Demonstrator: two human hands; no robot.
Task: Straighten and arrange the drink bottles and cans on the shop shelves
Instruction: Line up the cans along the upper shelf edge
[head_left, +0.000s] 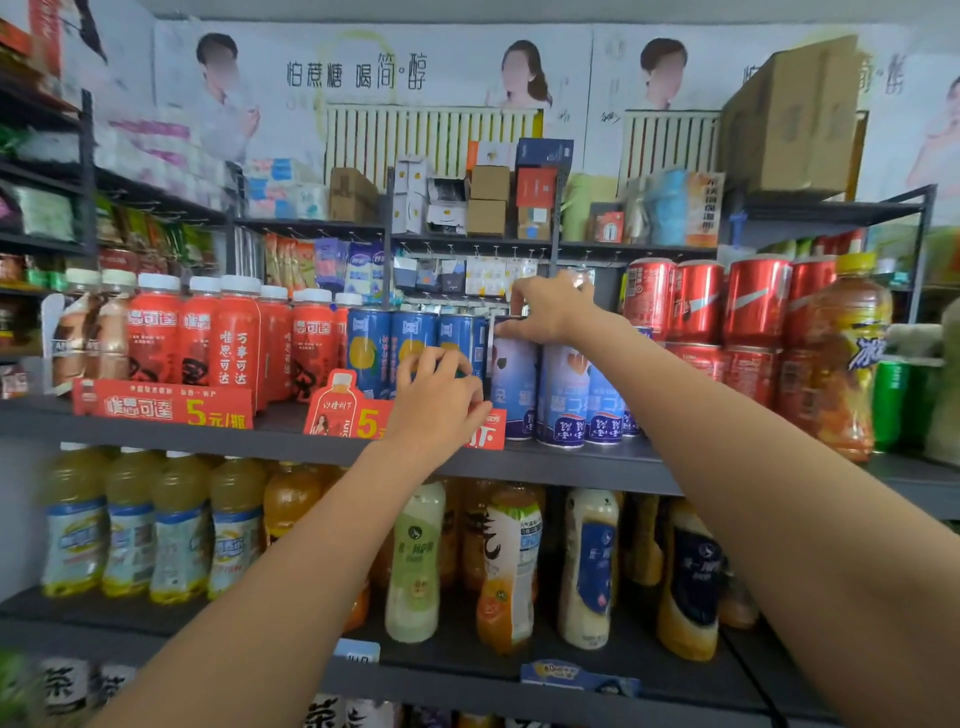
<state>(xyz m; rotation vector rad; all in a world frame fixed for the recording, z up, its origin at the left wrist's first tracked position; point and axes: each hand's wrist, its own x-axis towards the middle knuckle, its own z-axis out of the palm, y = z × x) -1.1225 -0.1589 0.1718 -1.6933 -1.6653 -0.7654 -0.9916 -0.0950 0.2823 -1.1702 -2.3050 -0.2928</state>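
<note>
both hands on the cans at the middle shelf

the right hand (553, 312) reaches forward with the arm stretched out, its fingers curled over the top of a pale purple can (514, 384) and gripping its rim. the left hand (441, 400) is lower and just left of it, fingers bent around something dark green that the hand mostly hides; what it is cannot be told. this hand sits in front of the blue cans (395, 348) and covers part of a red price tag (358, 415).

the purple can stands on the middle shelf (571, 462) between the blue cans and more pale blue-and-white cans (571, 400) to its right. further right are stacked red cans (727, 312) and a large orange bottle (847, 358). to the left stand red bottles (223, 338) with white caps.

the lower shelf (104, 608) holds yellow bottles (150, 525) and tilted cream and orange ones. boxes (488, 197) crowd the top shelf, under wall posters (363, 78).
</note>
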